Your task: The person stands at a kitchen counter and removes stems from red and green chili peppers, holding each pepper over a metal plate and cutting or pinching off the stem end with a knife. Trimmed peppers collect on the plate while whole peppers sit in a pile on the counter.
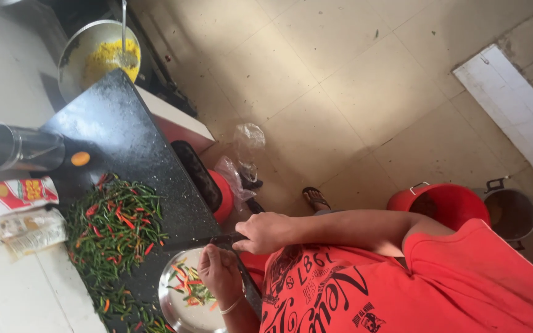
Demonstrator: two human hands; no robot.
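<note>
Beside the steel tumbler [8, 147] we see two packets [23, 213]; beyond it, a pan of yellow food [97, 55].

A heap of green chillies [115, 231] flecked with red and orange ones is spread on a black speckled counter [124, 132], and chopped pieces in green, red and orange are seen in a shiny steel plate [171, 302] beside the left hand [220, 271]. Yellow food is held in a silver pan [72, 58], a grey steel tumbler [13, 147] and a red, white and yellow packet [20, 194] are set against a white wall, and an orange spot is shown on the counter. A red shirt [464, 283] with black lettering is worn, red buckets [448, 202] are stood on a beige tiled floor [340, 80]
</note>
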